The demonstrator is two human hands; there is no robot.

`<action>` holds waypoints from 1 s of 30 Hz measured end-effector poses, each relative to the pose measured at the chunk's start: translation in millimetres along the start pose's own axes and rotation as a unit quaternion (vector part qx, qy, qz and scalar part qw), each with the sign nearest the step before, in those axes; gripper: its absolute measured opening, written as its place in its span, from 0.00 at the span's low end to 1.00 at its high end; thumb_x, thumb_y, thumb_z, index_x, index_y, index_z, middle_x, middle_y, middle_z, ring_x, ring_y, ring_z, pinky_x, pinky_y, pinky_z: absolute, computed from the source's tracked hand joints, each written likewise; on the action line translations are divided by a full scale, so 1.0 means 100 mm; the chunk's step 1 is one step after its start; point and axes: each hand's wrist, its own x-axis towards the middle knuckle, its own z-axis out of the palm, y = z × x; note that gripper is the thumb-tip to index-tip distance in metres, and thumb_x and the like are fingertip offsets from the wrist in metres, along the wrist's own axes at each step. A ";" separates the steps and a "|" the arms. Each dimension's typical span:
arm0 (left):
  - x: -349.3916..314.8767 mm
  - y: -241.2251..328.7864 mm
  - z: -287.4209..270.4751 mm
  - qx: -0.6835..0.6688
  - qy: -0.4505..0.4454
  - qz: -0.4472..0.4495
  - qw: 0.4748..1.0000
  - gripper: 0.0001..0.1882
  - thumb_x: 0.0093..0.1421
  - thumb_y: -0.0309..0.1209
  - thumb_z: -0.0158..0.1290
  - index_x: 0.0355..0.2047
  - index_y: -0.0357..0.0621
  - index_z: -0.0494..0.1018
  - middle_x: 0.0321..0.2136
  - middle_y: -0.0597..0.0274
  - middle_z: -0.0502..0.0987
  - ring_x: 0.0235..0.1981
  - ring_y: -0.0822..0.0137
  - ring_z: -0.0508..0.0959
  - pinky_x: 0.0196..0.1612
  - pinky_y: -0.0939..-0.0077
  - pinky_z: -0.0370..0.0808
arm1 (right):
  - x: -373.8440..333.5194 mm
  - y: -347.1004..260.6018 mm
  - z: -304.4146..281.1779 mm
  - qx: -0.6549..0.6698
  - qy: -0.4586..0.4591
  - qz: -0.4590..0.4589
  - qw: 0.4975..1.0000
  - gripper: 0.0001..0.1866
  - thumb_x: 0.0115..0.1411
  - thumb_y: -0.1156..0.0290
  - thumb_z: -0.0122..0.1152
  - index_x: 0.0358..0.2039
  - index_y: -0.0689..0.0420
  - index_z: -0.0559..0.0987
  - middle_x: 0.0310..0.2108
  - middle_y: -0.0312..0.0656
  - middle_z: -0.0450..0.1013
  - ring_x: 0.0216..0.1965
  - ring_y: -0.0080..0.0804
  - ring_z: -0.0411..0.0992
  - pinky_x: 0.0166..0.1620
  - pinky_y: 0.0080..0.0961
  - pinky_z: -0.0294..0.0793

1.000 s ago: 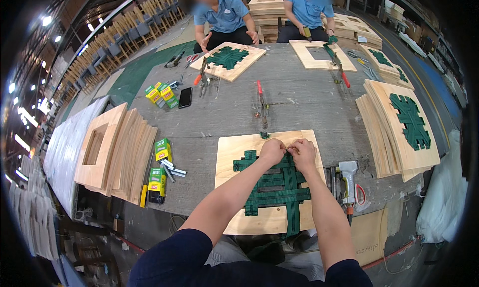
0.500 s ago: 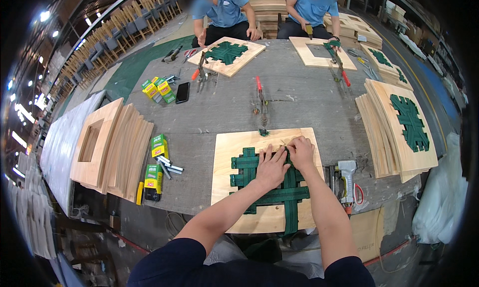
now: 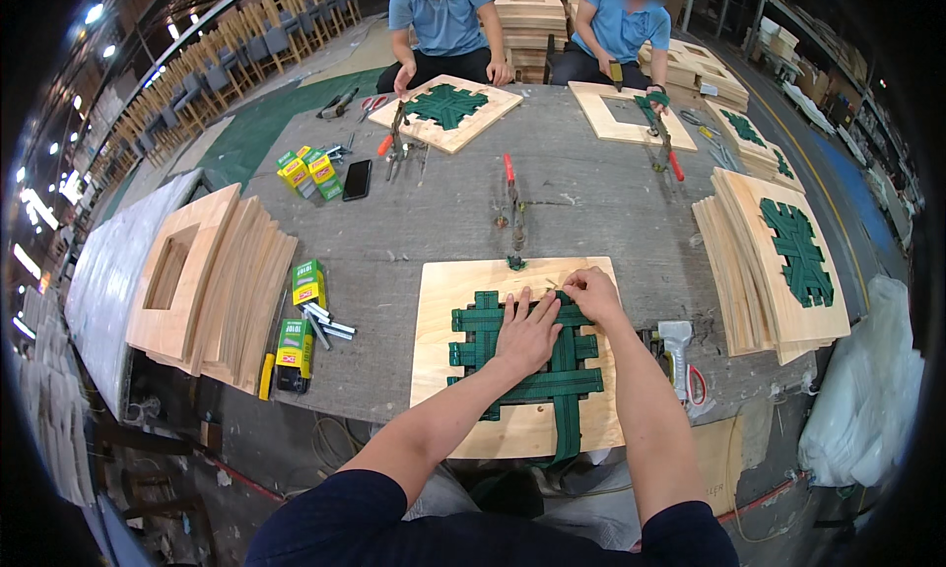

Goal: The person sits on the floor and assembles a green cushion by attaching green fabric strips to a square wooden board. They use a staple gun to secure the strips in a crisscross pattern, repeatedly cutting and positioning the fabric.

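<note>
In front of me lies a pale wooden board (image 3: 434, 375) with dark green webbing straps (image 3: 552, 382) woven across its middle. One strap's tail runs down over the board's near edge. My left hand (image 3: 528, 338) rests flat on the weave, its fingers spread and pointing away from me. At the weave's far right corner, my right hand (image 3: 594, 297) has its fingers curled together, pinching the end of a strap. Its fingertips partly hide that end. Just beyond the board's far edge stands a red-handled toggle clamp (image 3: 510, 207) with a scrap of green webbing by it.
Right of the board lie a staple gun (image 3: 676, 345) and red-handled scissors (image 3: 697, 385). Stacked boards stand left (image 3: 187, 281) and right (image 3: 744, 271). Staple boxes (image 3: 295, 345) and loose staples sit at left, a phone (image 3: 357, 181) farther back. Two people in blue shirts (image 3: 443, 20) work across the table.
My left hand stays pressed on the weave, its fingers spread a little wider. The right hand's fingers have curled in tighter at the strap end. The whole view has shifted slightly.
</note>
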 end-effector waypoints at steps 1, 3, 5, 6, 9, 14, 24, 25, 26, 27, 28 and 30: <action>0.00 0.00 0.00 0.000 0.000 0.000 1.000 0.28 0.74 0.45 0.43 0.70 0.49 0.64 0.72 0.62 0.61 0.74 0.43 0.55 0.75 0.39 0.45 | 0.00 -0.01 0.00 -0.015 -0.001 0.003 1.000 0.09 0.59 0.62 0.70 0.37 0.51 0.87 0.38 0.41 0.76 0.42 0.41 0.77 0.47 0.38 0.77; -0.01 0.00 0.00 -0.001 0.004 -0.002 1.000 0.28 0.74 0.45 0.43 0.69 0.49 0.64 0.72 0.62 0.61 0.74 0.43 0.55 0.75 0.39 0.46 | -0.01 -0.05 0.01 -0.043 -0.005 0.007 0.999 0.09 0.58 0.60 0.70 0.36 0.49 0.87 0.39 0.41 0.76 0.44 0.42 0.76 0.49 0.41 0.75; -0.03 -0.02 0.01 -0.002 0.009 -0.008 1.000 0.28 0.73 0.45 0.44 0.69 0.49 0.64 0.71 0.62 0.62 0.74 0.43 0.55 0.75 0.40 0.46 | 0.00 -0.14 0.06 -0.074 -0.002 0.020 0.997 0.09 0.58 0.60 0.71 0.36 0.48 0.87 0.40 0.40 0.76 0.47 0.42 0.75 0.51 0.42 0.73; -0.03 -0.02 0.01 -0.005 0.012 -0.009 1.000 0.28 0.73 0.45 0.44 0.69 0.49 0.64 0.71 0.62 0.62 0.74 0.43 0.54 0.75 0.40 0.46 | -0.01 -0.14 0.07 -0.091 0.002 0.029 0.995 0.09 0.58 0.60 0.71 0.36 0.47 0.87 0.41 0.40 0.76 0.49 0.42 0.74 0.52 0.43 0.72; -0.03 -0.01 0.00 -0.013 0.017 -0.014 1.000 0.28 0.73 0.44 0.44 0.69 0.49 0.64 0.71 0.62 0.62 0.74 0.43 0.53 0.75 0.40 0.46 | -0.01 -0.14 0.09 -0.095 0.005 0.030 0.995 0.08 0.58 0.60 0.70 0.37 0.47 0.87 0.42 0.40 0.76 0.51 0.42 0.73 0.54 0.45 0.70; -0.04 -0.01 0.00 -0.021 0.020 -0.029 0.999 0.28 0.73 0.45 0.43 0.69 0.49 0.64 0.70 0.63 0.63 0.74 0.43 0.53 0.75 0.41 0.45 | -0.02 -0.15 0.12 -0.103 0.018 0.035 0.994 0.09 0.58 0.60 0.70 0.37 0.48 0.87 0.42 0.41 0.76 0.51 0.43 0.73 0.55 0.45 0.70; 0.00 0.03 -0.03 -0.016 0.013 -0.034 0.999 0.28 0.74 0.45 0.42 0.69 0.51 0.64 0.71 0.64 0.62 0.74 0.44 0.53 0.75 0.40 0.43 | -0.04 -0.11 -0.10 0.077 -0.011 0.059 0.995 0.14 0.63 0.61 0.67 0.43 0.57 0.85 0.41 0.44 0.80 0.44 0.39 0.78 0.48 0.34 0.75; 0.00 0.03 -0.04 -0.020 0.009 -0.037 0.999 0.28 0.73 0.45 0.42 0.70 0.51 0.64 0.71 0.65 0.62 0.74 0.44 0.53 0.75 0.40 0.43 | -0.08 -0.07 -0.20 0.180 -0.005 0.076 0.981 0.16 0.66 0.63 0.64 0.44 0.63 0.84 0.37 0.43 0.81 0.39 0.32 0.78 0.44 0.28 0.76; 0.00 0.04 -0.04 -0.024 0.004 -0.038 0.999 0.28 0.73 0.46 0.42 0.70 0.52 0.64 0.71 0.65 0.62 0.74 0.44 0.53 0.75 0.40 0.43 | -0.16 -0.02 -0.33 0.186 0.041 0.070 0.979 0.15 0.66 0.63 0.64 0.44 0.63 0.84 0.37 0.42 0.81 0.38 0.30 0.77 0.43 0.27 0.75; 0.00 0.02 -0.03 -0.018 0.000 -0.041 0.999 0.28 0.74 0.46 0.42 0.70 0.52 0.63 0.72 0.65 0.61 0.74 0.44 0.53 0.75 0.39 0.43 | -0.26 0.04 -0.45 0.193 0.085 0.060 0.976 0.15 0.66 0.64 0.64 0.43 0.64 0.84 0.36 0.41 0.81 0.37 0.28 0.77 0.43 0.27 0.75; 0.00 0.01 -0.04 -0.018 0.000 -0.042 0.999 0.28 0.74 0.46 0.41 0.70 0.52 0.63 0.72 0.66 0.61 0.74 0.44 0.53 0.75 0.38 0.43 | -0.39 0.14 -0.57 0.199 0.128 0.052 0.970 0.14 0.66 0.65 0.64 0.43 0.64 0.83 0.35 0.40 0.81 0.37 0.27 0.76 0.43 0.26 0.75; -0.04 -0.03 -0.03 -0.015 -0.004 -0.053 0.999 0.28 0.74 0.46 0.41 0.70 0.53 0.63 0.72 0.66 0.61 0.74 0.44 0.53 0.75 0.38 0.43 | -0.80 0.37 -0.85 0.145 0.213 0.052 0.965 0.12 0.66 0.67 0.65 0.42 0.64 0.83 0.35 0.42 0.82 0.36 0.25 0.77 0.42 0.25 0.75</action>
